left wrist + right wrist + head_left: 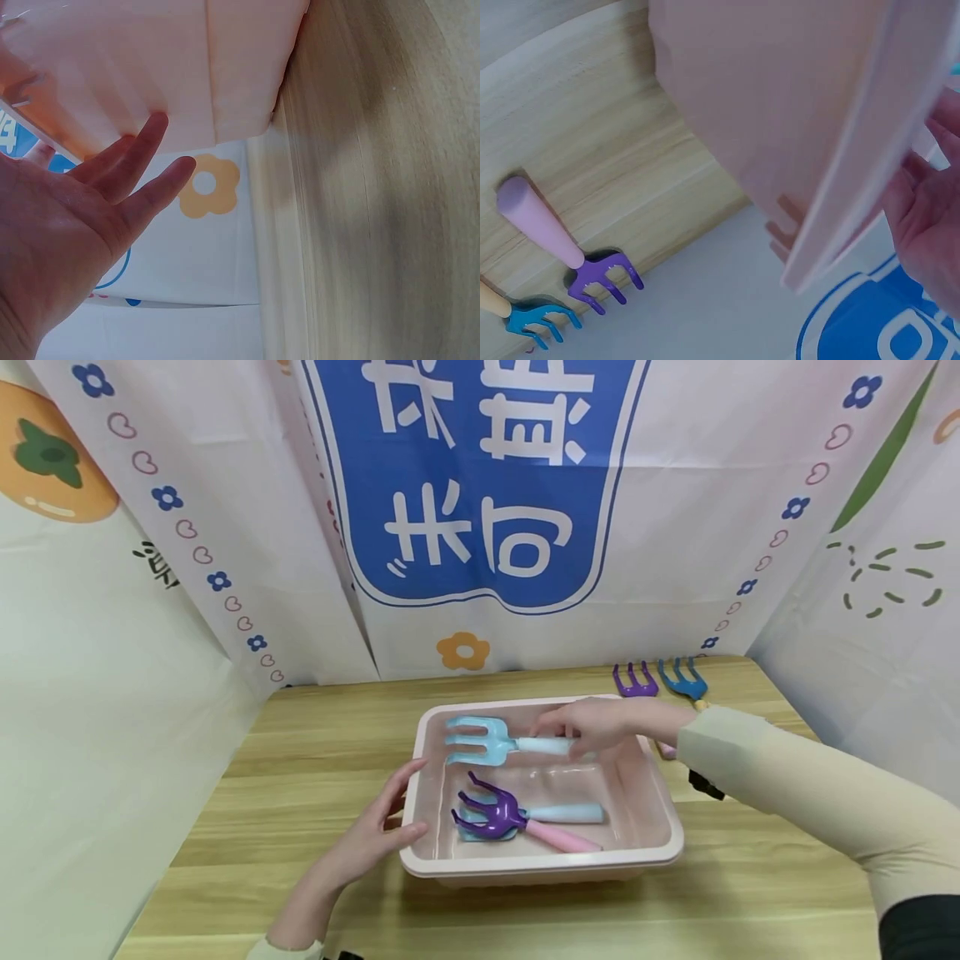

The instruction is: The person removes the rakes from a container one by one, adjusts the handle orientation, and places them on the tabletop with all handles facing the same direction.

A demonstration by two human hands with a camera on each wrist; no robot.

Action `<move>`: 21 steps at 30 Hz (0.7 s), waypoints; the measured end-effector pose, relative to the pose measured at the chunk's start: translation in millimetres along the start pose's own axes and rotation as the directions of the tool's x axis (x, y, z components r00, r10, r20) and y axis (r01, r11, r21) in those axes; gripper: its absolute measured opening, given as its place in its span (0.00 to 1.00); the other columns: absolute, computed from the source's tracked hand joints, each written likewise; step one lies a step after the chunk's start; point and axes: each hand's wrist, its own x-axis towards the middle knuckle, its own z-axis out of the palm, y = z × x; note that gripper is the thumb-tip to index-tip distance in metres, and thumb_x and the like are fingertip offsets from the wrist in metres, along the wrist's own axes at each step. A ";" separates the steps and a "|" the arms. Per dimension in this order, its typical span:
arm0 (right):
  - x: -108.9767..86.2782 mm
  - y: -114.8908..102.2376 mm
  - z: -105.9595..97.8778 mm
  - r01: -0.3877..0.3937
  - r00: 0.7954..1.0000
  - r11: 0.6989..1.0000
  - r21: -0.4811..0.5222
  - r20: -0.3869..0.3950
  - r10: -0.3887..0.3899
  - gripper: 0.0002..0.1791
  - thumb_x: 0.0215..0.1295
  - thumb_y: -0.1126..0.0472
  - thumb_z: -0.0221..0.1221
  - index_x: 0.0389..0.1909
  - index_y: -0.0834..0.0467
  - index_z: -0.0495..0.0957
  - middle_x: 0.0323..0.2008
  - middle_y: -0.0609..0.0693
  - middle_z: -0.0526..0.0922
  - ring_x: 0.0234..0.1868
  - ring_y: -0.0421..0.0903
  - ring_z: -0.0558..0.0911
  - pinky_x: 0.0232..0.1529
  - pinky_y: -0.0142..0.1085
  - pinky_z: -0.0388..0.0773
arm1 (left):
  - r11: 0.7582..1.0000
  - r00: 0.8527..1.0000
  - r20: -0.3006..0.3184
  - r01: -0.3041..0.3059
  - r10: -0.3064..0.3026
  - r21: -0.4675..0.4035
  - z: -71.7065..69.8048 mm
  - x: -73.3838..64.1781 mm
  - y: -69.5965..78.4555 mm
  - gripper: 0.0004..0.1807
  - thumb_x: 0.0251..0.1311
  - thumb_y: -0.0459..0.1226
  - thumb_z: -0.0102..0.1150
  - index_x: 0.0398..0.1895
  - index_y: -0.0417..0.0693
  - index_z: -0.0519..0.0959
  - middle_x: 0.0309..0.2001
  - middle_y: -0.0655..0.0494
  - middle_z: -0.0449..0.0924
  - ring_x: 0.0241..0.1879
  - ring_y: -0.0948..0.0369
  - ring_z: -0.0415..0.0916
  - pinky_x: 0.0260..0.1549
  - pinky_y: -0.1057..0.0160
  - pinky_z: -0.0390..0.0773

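My right hand (pixel 596 727) reaches over the far right rim of a pale pink basin (pixel 540 867). It grips the white handle of a light blue toy hand fork (pixel 487 742), whose tines point left. Nearer to me in the basin, a purple hand fork (pixel 504 815) with a pink handle lies across another light blue tool (pixel 566 813), its head partly covered. At the basin's left end, my left hand (pixel 367 839) has its thumb over the rim; in the left wrist view its fingers (pixel 142 154) extend straight along the outer wall.
Beyond the basin's far right corner, a purple fork (pixel 600 277) with a pink handle and a blue fork (pixel 540 319) with a tan handle lie on the wooden table (pixel 322 735). A printed white cloth (pixel 675 568) hangs behind and at both sides.
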 end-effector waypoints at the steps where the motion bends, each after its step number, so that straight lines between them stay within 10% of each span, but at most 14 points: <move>1: -1.8 0.4 -1.9 -0.003 1.000 1.000 0.023 0.001 0.003 0.30 0.60 0.71 0.62 0.63 0.48 0.72 0.45 0.46 0.78 0.41 0.44 0.75 0.44 0.37 0.75 | 1.000 1.000 -0.001 -0.001 0.001 0.003 -0.4 -0.4 -0.1 0.41 0.62 0.29 0.57 0.76 0.52 0.50 0.67 0.29 0.57 0.59 0.34 0.65 0.50 0.56 0.74; 21: -70.4 -7.8 -7.2 0.060 0.967 0.971 0.229 -0.254 0.000 0.28 0.65 0.66 0.61 0.66 0.54 0.70 0.51 0.50 0.79 0.47 0.47 0.79 0.43 0.40 0.79 | 1.000 1.000 0.005 0.010 -0.010 -0.021 -1.7 -1.9 0.5 0.41 0.62 0.29 0.57 0.76 0.52 0.51 0.68 0.29 0.55 0.61 0.34 0.63 0.51 0.59 0.73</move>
